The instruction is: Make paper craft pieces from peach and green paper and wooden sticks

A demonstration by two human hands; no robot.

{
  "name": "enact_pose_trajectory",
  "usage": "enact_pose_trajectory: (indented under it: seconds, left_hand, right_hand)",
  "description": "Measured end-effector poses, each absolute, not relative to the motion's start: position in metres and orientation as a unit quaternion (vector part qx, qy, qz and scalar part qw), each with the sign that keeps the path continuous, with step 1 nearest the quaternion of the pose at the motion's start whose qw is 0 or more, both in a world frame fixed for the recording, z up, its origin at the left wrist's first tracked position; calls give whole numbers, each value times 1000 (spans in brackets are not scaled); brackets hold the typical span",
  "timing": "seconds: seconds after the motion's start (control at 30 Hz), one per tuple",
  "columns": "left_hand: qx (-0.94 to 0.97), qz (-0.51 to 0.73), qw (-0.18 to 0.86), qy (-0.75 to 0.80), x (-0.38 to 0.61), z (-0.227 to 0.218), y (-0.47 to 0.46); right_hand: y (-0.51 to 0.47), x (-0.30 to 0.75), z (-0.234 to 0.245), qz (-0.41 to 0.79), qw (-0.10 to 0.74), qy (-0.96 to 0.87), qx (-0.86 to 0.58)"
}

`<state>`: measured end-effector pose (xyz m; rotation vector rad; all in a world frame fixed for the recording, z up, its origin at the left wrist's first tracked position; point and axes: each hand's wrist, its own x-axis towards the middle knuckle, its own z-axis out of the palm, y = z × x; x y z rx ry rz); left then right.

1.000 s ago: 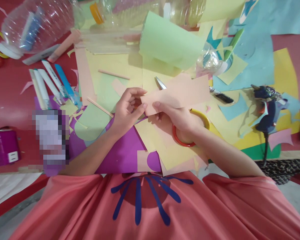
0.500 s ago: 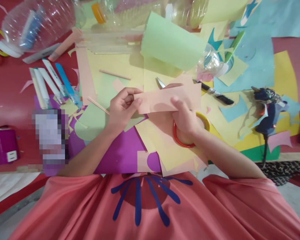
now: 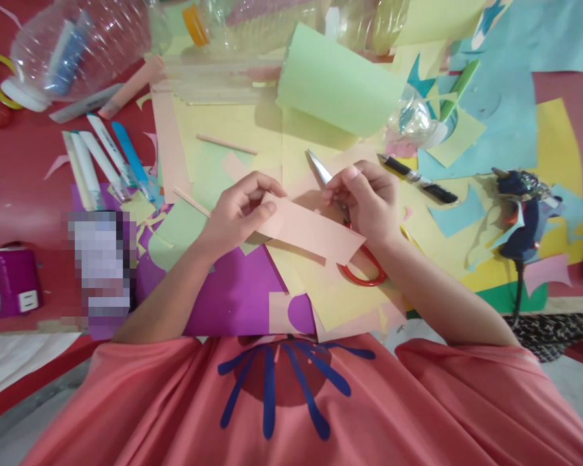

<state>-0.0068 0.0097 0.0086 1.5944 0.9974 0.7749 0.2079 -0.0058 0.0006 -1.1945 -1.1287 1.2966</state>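
Note:
My left hand (image 3: 238,210) pinches one end of a long peach paper strip (image 3: 311,231), which slants down to the right over yellow and purple sheets. My right hand (image 3: 369,200) is closed around the scissors (image 3: 364,268); their red handle loop shows below the hand and the metal blades stick out above my fingers near the strip's upper edge. The right hand is off the strip.
Coloured paper scraps cover the red table (image 3: 24,188). A dark blue glue gun (image 3: 519,213) lies at the right, a black pen (image 3: 418,178) beyond my right hand, markers (image 3: 104,162) and clear plastic bottles (image 3: 72,45) at the upper left, a folded green sheet (image 3: 340,84) ahead.
My right hand let go of the peach strip and took hold of the scissors. The strip, now held only by my left hand, dropped and tilted down to the right.

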Motion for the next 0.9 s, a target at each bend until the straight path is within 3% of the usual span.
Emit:
enact_pose_trajectory:
  seconds: [0.33,0.53,0.9]
  left_hand:
    - [699,254,529,409,2,16,1]
    - [691,252,535,415,3,14,0]
    - [680,252,552,411,2,11,4]
  right_hand:
    - [-8,207,11,609,331,-589,-417]
    - [-10,202,11,623,267,-578,-454]
    - [-9,203,12,605,257,-594,-464]
